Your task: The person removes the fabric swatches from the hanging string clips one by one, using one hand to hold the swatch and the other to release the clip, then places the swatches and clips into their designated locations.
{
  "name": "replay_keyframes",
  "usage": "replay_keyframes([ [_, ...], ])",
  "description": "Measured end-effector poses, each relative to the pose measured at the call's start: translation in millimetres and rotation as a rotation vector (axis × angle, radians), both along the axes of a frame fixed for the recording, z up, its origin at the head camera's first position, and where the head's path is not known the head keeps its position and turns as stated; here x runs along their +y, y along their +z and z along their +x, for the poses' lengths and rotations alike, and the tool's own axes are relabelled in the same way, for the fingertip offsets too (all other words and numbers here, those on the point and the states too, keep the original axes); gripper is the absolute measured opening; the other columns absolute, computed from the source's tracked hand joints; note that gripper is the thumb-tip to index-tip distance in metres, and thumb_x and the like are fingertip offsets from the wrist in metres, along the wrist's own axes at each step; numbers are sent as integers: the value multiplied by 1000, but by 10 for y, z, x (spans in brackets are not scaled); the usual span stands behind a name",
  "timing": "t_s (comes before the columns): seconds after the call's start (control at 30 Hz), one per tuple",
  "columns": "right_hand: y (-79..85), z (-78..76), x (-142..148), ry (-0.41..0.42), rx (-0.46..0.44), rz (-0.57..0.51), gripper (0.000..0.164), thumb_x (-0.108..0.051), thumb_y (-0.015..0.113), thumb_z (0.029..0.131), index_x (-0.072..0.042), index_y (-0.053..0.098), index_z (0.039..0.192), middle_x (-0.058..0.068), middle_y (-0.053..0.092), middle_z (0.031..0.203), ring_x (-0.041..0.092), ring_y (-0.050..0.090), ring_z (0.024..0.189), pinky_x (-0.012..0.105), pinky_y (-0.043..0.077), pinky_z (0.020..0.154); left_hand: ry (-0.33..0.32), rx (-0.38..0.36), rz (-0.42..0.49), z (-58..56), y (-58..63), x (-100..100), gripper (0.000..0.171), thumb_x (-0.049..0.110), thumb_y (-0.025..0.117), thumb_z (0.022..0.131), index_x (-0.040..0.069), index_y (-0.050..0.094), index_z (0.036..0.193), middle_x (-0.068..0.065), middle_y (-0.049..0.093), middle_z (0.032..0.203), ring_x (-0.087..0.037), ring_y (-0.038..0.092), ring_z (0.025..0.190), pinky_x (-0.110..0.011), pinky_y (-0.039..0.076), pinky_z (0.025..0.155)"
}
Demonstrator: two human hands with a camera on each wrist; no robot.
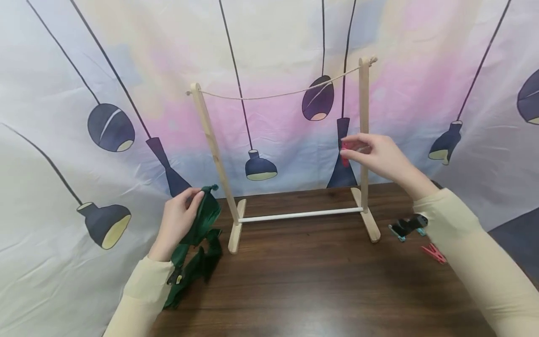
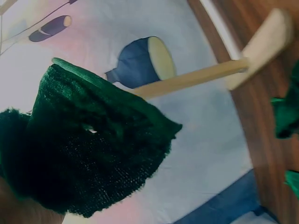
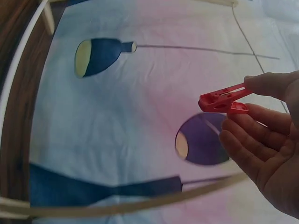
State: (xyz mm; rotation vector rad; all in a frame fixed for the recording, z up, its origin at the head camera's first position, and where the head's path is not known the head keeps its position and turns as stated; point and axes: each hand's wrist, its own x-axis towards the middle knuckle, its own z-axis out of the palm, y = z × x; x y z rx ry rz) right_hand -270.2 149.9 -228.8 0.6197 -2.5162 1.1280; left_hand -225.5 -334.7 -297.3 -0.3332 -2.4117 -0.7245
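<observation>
My left hand (image 1: 178, 217) pinches a piece of dark green cloth (image 1: 204, 220) by its upper edge, just left of the wooden rack's left post (image 1: 214, 150). In the left wrist view this fuzzy cloth (image 2: 103, 140) fills much of the frame and mostly hides the hand. Between thumb and fingers, my right hand (image 1: 381, 154) holds a red clothespin (image 3: 219, 99) by its handle ends, its nose pointing away from the palm. That hand is beside the right post (image 1: 364, 107), below the sagging string (image 1: 269, 97) tied between the post tops.
More green cloth (image 1: 198, 267) lies on the brown table (image 1: 303, 281) below my left hand. A white rod (image 1: 301, 215) joins the rack's feet. Near my right forearm lie a pinkish-red clothespin (image 1: 433, 253) and light-blue pieces (image 1: 397, 233). A lamp-patterned curtain (image 1: 278, 51) hangs behind.
</observation>
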Motion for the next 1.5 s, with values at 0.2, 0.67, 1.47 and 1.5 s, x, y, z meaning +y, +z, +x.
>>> replay_keyframes([
  [0.2, -261, 152, 287, -59, -47, 53, 51, -43, 67, 97, -10, 63, 135, 10, 70, 114, 31, 68, 105, 48, 52, 91, 22, -21, -23, 147, -214, -107, 26, 22, 59, 104, 2, 72, 113, -13, 74, 94, -21, 61, 69, -39, 49, 66],
  [0.67, -881, 429, 835, -196, -78, 159, 53, -45, 68, 96, -7, 64, 131, 5, 75, 102, -5, 64, 88, 29, 47, 79, 80, -178, -18, 353, -671, -299, 27, 23, 58, 105, 2, 70, 116, 1, 55, 62, -8, 35, 45, -28, 35, 49],
  [1.47, -1615, 535, 1202, -156, -268, 289, 53, -41, 66, 98, 4, 64, 126, 12, 72, 104, 31, 70, 93, 47, 54, 72, 56, -319, 4, 254, -1109, -68, 17, 11, 62, 101, -2, 70, 109, -9, 69, 90, -12, 44, 56, -27, 39, 54],
  [1.5, -1642, 534, 1207, -153, -277, 288, 52, -41, 66, 98, 4, 65, 125, 10, 72, 102, 27, 69, 89, 43, 53, 69, 57, -329, 4, 245, -1123, -51, 16, 10, 62, 101, -2, 69, 108, -9, 69, 89, -12, 45, 57, -27, 40, 54],
])
